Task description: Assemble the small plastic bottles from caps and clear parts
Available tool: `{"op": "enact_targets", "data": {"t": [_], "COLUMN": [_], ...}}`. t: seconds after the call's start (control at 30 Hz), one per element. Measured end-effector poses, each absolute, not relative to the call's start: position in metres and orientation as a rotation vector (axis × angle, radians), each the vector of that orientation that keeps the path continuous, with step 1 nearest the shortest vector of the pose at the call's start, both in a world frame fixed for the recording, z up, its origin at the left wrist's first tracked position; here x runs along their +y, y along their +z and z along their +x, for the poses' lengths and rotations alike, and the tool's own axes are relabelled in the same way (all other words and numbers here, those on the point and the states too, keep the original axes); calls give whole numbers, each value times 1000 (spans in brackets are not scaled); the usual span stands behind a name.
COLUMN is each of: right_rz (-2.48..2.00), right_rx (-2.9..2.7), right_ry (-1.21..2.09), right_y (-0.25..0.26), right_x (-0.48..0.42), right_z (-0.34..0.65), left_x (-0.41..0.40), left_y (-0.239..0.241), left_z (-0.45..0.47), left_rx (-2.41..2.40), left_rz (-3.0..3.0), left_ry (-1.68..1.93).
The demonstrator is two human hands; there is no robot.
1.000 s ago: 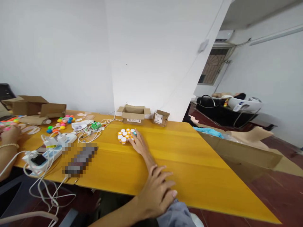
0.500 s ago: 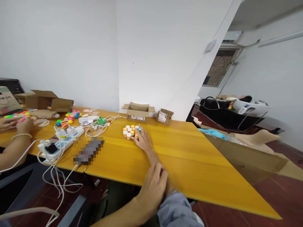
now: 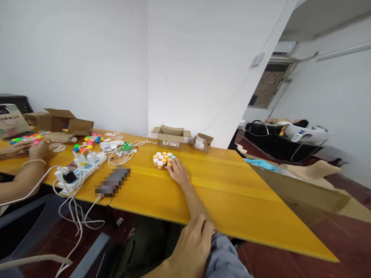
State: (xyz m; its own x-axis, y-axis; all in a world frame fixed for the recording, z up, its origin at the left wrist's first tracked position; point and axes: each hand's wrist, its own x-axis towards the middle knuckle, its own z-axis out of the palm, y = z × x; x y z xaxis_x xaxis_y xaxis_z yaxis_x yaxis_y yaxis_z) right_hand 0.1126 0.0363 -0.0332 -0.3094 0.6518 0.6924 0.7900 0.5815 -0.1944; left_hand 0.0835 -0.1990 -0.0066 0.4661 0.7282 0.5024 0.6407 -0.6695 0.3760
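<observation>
Small orange bottles with white caps stand in a tight cluster on the yellow wooden table; a teal one shows at the right side. My right hand reaches the cluster's right edge, with its thumb and fingers closed about an orange bottle there. The hand partly hides that bottle. Across my right forearm lies my left hand, its fingers wrapped round the arm at the cuff of the grey sleeve.
Behind the bottles stand an open cardboard box and a smaller box. Left are a blurred-out dark device, a power strip with cables, and a green circuit board. Another person's hands handle colourful balls at far left.
My left hand has slid down the right forearm to the sleeve cuff. My right fingers have drawn in at the cluster's right edge. The view has shifted slightly.
</observation>
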Motion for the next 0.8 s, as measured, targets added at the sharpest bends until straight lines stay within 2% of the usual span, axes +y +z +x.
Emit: {"op": "enact_targets", "data": {"t": [0.17,0.37,0.5,0.67,0.8], "right_rz": [-1195,-1127,-1090,-985,-878], "right_rx": [-2049,-1971,-1743,-1347,-1168], "right_ry": [-129,27,322,884,1101], "right_y": [-35,-36,-40,-44,-44], "right_x": [35,34,38,34,17], "right_z": [114,117,126,142,149], "left_x": [-197,-203,-195,-119,-49], "left_y": [-8,-10,-4,-15,-21], "left_z": [83,83,77,44,18], "left_rx": [1298,1125,1091,1269,1403], "left_rz": [2506,2454,2357,2140,1750], "left_ry": [1026,1086,1087,1296,1436]}}
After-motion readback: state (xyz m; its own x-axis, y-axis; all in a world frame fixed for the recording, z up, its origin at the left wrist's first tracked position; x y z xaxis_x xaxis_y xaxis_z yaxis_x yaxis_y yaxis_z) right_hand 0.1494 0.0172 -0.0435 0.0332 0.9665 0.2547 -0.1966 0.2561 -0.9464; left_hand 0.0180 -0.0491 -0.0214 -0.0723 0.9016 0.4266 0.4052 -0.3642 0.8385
